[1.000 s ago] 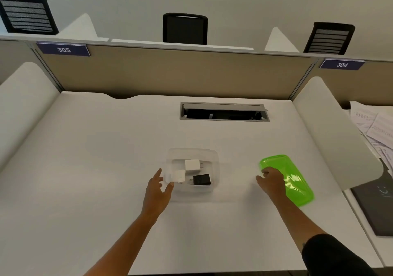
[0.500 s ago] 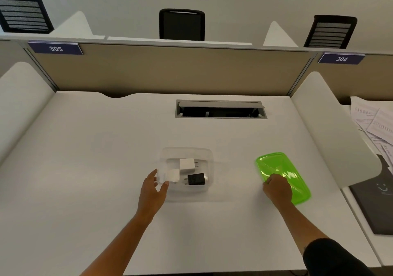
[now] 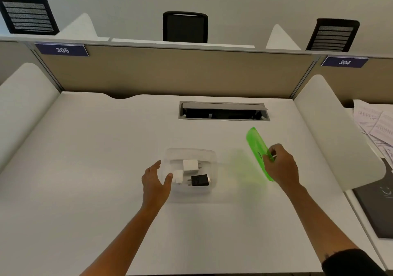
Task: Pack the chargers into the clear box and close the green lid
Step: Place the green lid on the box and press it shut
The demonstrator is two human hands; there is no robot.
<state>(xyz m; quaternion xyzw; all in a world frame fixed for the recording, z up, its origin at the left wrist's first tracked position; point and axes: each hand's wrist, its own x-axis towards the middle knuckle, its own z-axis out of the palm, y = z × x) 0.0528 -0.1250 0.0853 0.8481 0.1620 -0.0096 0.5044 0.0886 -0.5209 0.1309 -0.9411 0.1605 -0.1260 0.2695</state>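
Observation:
The clear box (image 3: 209, 154) sits on the white desk with three chargers inside: a large white one (image 3: 190, 166), a small white one (image 3: 179, 176) and a black one (image 3: 199, 180). My left hand (image 3: 154, 181) rests against the box's left wall, fingers apart around it. To the right of the box, my right hand (image 3: 281, 166) grips the green lid (image 3: 256, 146) by its near end. The lid is lifted off the desk and tilted up on edge, casting a green glow on the desk beside the box.
An open grey cable hatch (image 3: 223, 112) is set into the desk behind the box. Curved white dividers (image 3: 331, 131) flank the desk on both sides. Loose papers (image 3: 376, 124) and a dark notebook (image 3: 380, 203) lie on the neighbouring desk to the right.
My right hand has taken hold of the green lid and lifted it off the desk, tilting it upright. My left hand stays at the box's left side.

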